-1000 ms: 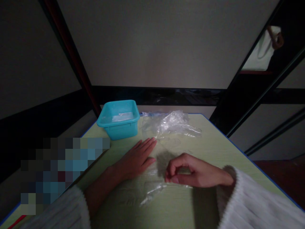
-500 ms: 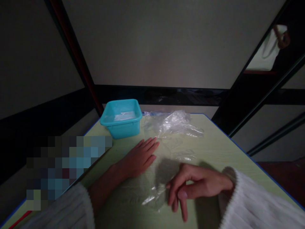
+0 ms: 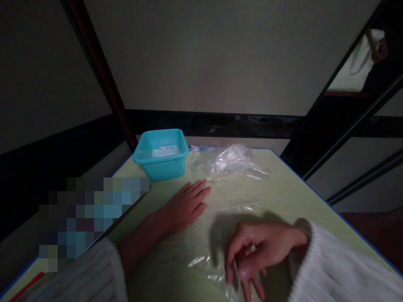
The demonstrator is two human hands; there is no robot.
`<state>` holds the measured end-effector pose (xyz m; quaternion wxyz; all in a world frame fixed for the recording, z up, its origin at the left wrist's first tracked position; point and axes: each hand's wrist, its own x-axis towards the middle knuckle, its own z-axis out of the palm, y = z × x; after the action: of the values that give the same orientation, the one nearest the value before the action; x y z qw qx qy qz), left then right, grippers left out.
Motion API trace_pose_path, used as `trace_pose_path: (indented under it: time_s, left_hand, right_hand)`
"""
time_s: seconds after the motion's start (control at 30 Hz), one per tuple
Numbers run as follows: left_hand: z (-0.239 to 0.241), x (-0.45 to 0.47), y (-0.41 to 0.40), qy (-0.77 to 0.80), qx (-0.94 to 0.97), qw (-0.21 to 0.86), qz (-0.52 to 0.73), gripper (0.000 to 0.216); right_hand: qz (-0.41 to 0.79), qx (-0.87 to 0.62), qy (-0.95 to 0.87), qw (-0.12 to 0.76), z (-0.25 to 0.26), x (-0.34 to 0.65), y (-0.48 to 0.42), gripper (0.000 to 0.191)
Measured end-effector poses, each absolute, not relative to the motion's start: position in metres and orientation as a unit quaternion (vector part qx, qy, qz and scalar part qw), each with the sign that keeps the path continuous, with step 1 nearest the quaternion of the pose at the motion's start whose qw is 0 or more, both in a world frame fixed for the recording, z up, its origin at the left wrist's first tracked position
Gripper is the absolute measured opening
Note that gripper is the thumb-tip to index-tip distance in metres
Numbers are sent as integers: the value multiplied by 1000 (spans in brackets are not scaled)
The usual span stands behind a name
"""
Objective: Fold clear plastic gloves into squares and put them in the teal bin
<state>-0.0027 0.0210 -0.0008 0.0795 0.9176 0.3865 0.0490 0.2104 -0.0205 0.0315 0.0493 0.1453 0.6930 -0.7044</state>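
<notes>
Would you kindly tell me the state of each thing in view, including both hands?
Left hand: open, palm down, fingers extended.
Clear film: spread mostly flat, with creases.
Right hand: fingers bent downward at the clear film; grip unclear.
Crumpled plastic: bunched in a loose heap.
Teal basin: upright, open-topped, not empty.
White item: lying inside the basin.
White bag: too dim to tell if open.

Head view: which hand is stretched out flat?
The left hand, palm down, nearer the turquoise basin. The right hand differs: it is bent, fingers pointing down by the clear film.
</notes>
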Motion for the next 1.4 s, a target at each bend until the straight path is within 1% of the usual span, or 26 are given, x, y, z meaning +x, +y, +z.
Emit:
trace_pose_path:
  time_s: [0.03,0.07,0.13,0.17,0.2,0.27,0.33,0.4,0.47,0.53,0.57,0.6,0.63,0.7,0.77,0.8,0.87,0.93,1.0,1.2,1.3,1.4]
  left_hand:
    - [-1,-3,21,385,918,79,50,46]
    - [-1,-3,22,384,918,79,52,46]
    - [-2,-3,22,382,919,79,57,46]
    - [-2,-3,22,382,919,80,58,46]
    - [-2,-3,22,382,919,81,59,46]
    - [-3,-3,22,382,919,81,62,46]
    - [-4,-3,22,379,919,82,65,46]
    - [-5,-4,22,377,920,82,64,46]
    - [-5,-4,23,375,921,79,66,46]
    - [-3,-4,23,367,924,65,83,45]
    - [-2,-3,22,359,927,53,101,44]
    - [1,-2,21,347,929,39,122,43]
    - [3,0,20,334,932,26,141,41]
    - [8,5,14,302,939,11,167,40]
    - [11,10,7,270,951,21,147,40]
    - [12,13,4,257,958,37,121,43]
    - [13,17,-3,239,966,74,65,51]
    - [13,20,-9,220,969,107,28,58]
    - [11,21,-13,195,972,130,20,63]
    - [6,23,-20,152,972,167,61,64]
    - [6,23,-20,152,972,169,62,65]
    - [8,24,-20,156,973,164,42,65]
  right_hand:
    - [-753,110,647,36,29,212,-19,44]
    - [-767,112,632,-11,27,213,-18,44]
    - [-732,143,656,-118,27,213,-16,37]
    - [-697,161,682,-153,29,213,-15,33]
    - [-662,173,711,-165,31,212,-14,29]
    - [-613,177,758,-133,35,210,-14,29]
    - [-606,164,775,-70,36,209,-14,30]
    - [-650,143,746,1,34,212,-15,32]
    - [-715,119,684,79,31,216,-15,45]
    - [-754,109,636,125,32,222,-15,53]
    - [-759,119,630,112,34,225,-14,50]
    - [-759,136,632,74,37,227,-12,44]
    - [-751,158,640,13,40,229,-10,37]
    - [-718,214,646,-147,46,231,-5,21]
    - [-672,262,629,-291,49,232,0,11]
    - [-652,284,614,-342,49,232,3,9]
    - [-626,322,588,-398,47,232,7,9]
    - [-617,352,570,-414,43,231,10,14]
    - [-622,363,564,-403,38,228,10,17]
    - [-667,352,580,-309,22,219,10,17]
    - [-699,375,519,-319,15,222,15,20]
    - [-691,416,467,-363,11,228,24,22]
